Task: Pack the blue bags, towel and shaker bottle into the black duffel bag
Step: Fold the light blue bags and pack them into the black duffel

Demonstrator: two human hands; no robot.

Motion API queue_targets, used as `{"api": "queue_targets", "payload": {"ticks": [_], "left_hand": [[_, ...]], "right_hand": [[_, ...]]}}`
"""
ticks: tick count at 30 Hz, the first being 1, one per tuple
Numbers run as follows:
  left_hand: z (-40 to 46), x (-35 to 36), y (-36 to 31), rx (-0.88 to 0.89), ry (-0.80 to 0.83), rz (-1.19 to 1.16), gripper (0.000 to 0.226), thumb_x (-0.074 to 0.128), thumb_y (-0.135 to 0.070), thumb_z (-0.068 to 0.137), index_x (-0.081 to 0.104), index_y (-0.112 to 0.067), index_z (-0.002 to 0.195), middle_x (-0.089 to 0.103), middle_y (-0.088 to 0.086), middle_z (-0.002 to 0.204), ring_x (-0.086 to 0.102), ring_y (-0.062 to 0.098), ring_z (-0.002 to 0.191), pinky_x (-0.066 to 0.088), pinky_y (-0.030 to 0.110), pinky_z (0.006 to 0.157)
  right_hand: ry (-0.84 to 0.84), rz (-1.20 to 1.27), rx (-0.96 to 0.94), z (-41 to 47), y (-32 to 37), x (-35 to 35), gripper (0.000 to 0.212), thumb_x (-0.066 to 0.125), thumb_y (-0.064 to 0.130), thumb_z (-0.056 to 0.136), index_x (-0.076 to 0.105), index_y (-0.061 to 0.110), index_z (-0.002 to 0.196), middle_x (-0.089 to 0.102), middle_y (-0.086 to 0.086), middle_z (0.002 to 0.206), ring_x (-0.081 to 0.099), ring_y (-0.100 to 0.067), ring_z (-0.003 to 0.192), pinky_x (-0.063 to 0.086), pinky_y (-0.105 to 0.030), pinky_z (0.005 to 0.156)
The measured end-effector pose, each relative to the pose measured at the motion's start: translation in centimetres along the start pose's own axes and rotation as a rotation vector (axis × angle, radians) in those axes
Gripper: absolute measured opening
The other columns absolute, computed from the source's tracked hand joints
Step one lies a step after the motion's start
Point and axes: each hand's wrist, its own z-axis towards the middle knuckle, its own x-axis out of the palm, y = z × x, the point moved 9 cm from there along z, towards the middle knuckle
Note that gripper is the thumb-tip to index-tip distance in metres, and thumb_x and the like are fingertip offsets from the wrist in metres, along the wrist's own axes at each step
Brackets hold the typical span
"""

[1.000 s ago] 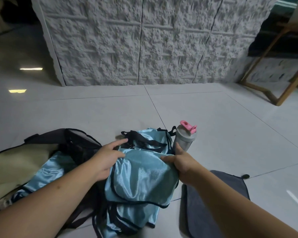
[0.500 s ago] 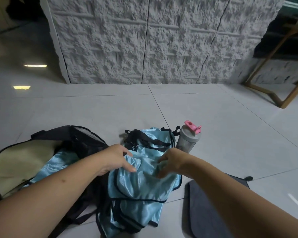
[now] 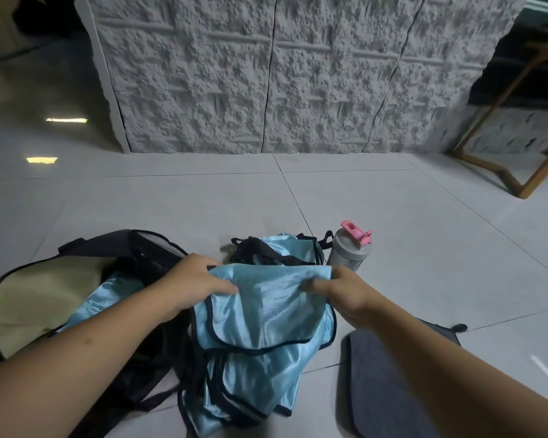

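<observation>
While both hands work: top blue bag (image 3: 266,311) pinched by its upper edge, folded over the pile.
Left hand (image 3: 196,282): fingers closed on the bag's left corner.
Right hand (image 3: 345,292): fingers closed on its right corner.
Duffel (image 3: 133,254): open at left on the floor (image 3: 203,203), another blue bag (image 3: 108,295) inside.
Shaker (image 3: 348,251): upright, just behind the pile.
Towel (image 3: 380,374): flat under right forearm.

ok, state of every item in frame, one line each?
black duffel bag: open, blue fabric already inside
top blue bag: both hands pinch its top edge
blue bags underneath: piled on floor, unpacked
shaker bottle: upright on floor, pink lid on
towel: flat on floor, unpacked
left hand: gripping top blue bag
right hand: gripping top blue bag
</observation>
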Motion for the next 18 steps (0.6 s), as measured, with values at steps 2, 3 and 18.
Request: {"api": "queue_targets", "payload": {"ticks": [2, 3, 18], "left_hand": [[-0.4, 0.4, 1.1, -0.048, 0.059, -0.243, 0.019, 0.083, -0.004, 0.078, 0.079, -0.009, 0.096, 0.081, 0.01, 0.096, 0.076, 0.034, 0.099, 0.056, 0.047, 0.098], [-0.5, 0.6, 1.7, -0.075, 0.077, -0.339, 0.023, 0.08, -0.001, 0.08, 0.078, -0.007, 0.102, 0.08, 0.014, 0.1, 0.076, 0.036, 0.099, 0.055, 0.051, 0.101], [-4.6, -5.2, 5.8, -0.161, 0.018, -0.696, 0.026, 0.071, -0.018, 0.094, 0.072, -0.014, 0.12, 0.076, 0.017, 0.116, 0.073, 0.036, 0.109, 0.052, 0.055, 0.104]], "right_hand": [[-0.012, 0.184, 0.024, 0.1, -0.7, 0.0, 0.022, 0.07, 0.001, 0.088, 0.073, -0.01, 0.107, 0.074, -0.03, 0.109, 0.072, -0.044, 0.1, 0.057, -0.054, 0.098], [-0.038, 0.223, 0.036, 0.1, -1.0, -0.1, 0.019, 0.068, 0.0, 0.091, 0.072, -0.01, 0.107, 0.074, -0.031, 0.109, 0.072, -0.043, 0.097, 0.059, -0.051, 0.093], [0.065, 0.132, 0.182, 2.2, 2.7, 7.7, 0.021, 0.073, 0.002, 0.092, 0.066, -0.002, 0.112, 0.078, -0.022, 0.096, 0.076, -0.035, 0.087, 0.063, -0.051, 0.083]]}}
